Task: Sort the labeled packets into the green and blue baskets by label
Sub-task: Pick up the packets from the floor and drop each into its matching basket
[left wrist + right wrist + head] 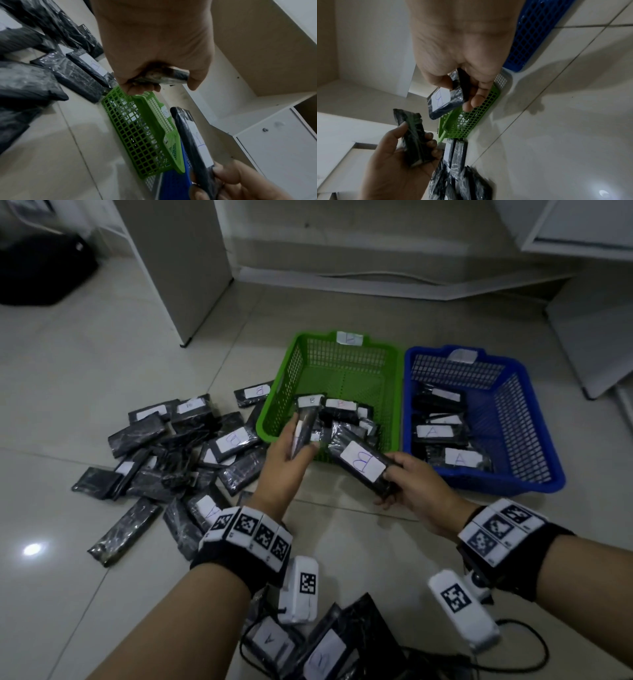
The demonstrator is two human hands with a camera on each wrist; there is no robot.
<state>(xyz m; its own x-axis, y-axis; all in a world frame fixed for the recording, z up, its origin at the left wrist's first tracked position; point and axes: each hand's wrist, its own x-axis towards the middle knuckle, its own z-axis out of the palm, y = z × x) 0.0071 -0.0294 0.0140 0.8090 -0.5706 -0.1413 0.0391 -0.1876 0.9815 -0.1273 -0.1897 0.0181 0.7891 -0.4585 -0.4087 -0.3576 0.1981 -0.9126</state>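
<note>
My left hand [295, 447] grips a black wrapped packet [306, 422] by its lower end, over the near left corner of the green basket [294, 362]; its label is not readable. Just right of it, my right hand [394, 485] holds a packet labelled B [362, 462] by one end, in front of the green basket's near rim. That basket holds several B packets. The blue basket [522, 419] to its right holds several A packets. The right wrist view shows the B packet [443, 103] between thumb and fingers. In the left wrist view, fingers curl round the other packet [165, 78].
A loose pile of black packets [164, 453] covers the tiled floor left of the green basket. More packets [329, 645] lie near my forearms, beside a black cable [534, 648]. White cabinets [185, 268] stand behind left and at the right [589, 337].
</note>
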